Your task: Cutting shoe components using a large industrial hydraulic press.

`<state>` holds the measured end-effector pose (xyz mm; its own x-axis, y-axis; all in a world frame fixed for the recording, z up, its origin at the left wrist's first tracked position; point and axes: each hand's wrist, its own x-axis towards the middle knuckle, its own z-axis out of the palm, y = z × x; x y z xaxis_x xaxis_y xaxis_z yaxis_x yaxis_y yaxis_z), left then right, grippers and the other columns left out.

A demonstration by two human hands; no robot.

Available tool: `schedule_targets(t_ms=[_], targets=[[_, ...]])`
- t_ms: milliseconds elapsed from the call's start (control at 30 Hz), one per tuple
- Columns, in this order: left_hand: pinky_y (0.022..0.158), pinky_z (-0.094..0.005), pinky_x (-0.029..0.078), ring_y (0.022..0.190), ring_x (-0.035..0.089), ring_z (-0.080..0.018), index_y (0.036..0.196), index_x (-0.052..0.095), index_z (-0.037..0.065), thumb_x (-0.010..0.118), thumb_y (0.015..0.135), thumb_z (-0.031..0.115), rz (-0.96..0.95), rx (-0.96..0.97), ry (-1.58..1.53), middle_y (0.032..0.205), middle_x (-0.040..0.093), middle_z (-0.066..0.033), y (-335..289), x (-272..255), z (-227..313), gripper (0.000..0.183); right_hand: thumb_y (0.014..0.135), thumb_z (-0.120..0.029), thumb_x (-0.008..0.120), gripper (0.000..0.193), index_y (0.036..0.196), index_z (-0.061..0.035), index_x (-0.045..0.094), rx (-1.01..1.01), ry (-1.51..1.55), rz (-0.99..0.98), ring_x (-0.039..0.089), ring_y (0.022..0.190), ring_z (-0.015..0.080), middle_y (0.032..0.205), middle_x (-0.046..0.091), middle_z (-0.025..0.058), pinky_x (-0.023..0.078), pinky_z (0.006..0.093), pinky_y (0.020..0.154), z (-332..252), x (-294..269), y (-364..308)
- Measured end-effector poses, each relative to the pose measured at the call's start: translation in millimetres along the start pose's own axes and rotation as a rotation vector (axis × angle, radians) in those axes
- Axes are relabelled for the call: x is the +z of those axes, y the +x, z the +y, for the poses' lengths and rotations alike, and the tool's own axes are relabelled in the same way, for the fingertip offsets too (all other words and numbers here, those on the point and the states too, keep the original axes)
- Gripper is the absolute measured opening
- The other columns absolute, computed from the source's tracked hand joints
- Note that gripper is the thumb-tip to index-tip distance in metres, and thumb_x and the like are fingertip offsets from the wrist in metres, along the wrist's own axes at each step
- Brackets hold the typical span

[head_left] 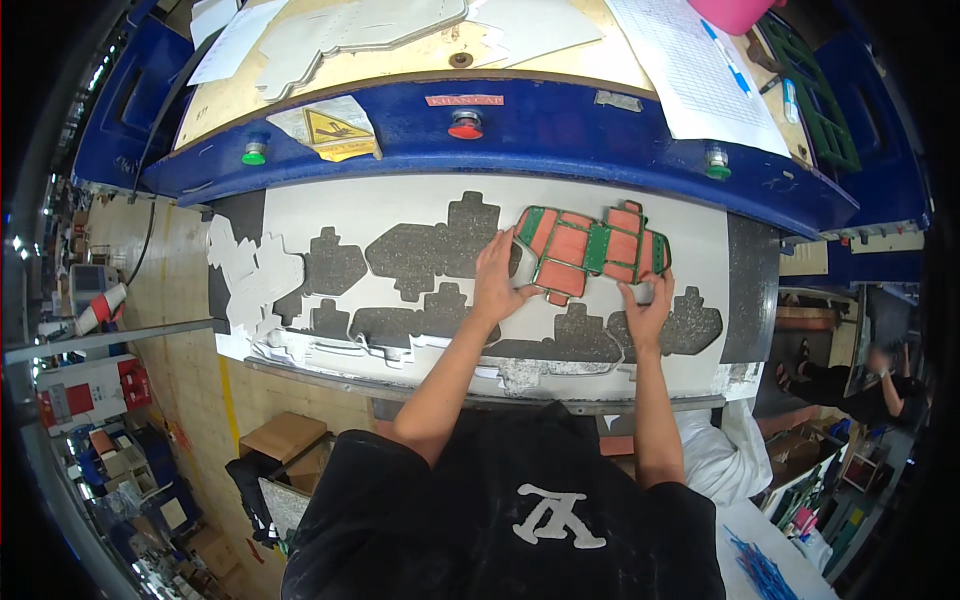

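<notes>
A cutting die [570,243] with red foam pads, green plates and thin dark edges lies on the white sheet [350,205], right of the middle. My left hand [497,278] grips its left end, fingers along the edge and thumb at the lower side. At the lower right corner, my right hand [650,306] holds it between thumb and fingers. Several dark cut-out openings [408,252] of a similar outline show in the sheet around the die, some partly under my hands.
White cut pieces [250,275] are heaped at the sheet's left. Beyond it runs a blue machine beam [560,115] with a red button [465,125] and green buttons [254,153]. A metal edge [330,376] borders the near side. Another person [865,400] is far right.
</notes>
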<state>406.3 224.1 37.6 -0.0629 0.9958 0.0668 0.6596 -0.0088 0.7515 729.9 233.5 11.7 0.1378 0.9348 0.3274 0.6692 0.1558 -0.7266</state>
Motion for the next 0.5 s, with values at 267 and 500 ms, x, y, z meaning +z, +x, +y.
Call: schedule_targets(t_ms=[267,500], targets=[[0.125,-0.051,0.032,0.152,0.044,-0.0405,0.163,0.037,0.006,0.104,0.055,0.026,-0.062,0.027,-0.036,0.161,0.049,-0.0217,8,-14,-2,0.129,0.08,-0.015,0.094,0.043,0.113,-0.0075,0.067,-0.012,0.027,0.013,0.049,0.143,0.0507,0.154,0.049,0.0321,0.043,0.0525,0.116,0,-2,-15],[0.124,-0.0517,0.032,0.152,0.043,-0.042,0.165,0.035,0.004,0.103,0.058,0.026,-0.068,0.037,-0.004,0.162,0.048,-0.0223,7,-11,-5,0.129,0.081,-0.022,0.094,0.045,0.114,-0.008,0.066,-0.034,-0.059,-0.008,0.043,0.149,0.0514,0.155,0.05,0.0317,0.029,0.0614,0.125,1,3,-10]])
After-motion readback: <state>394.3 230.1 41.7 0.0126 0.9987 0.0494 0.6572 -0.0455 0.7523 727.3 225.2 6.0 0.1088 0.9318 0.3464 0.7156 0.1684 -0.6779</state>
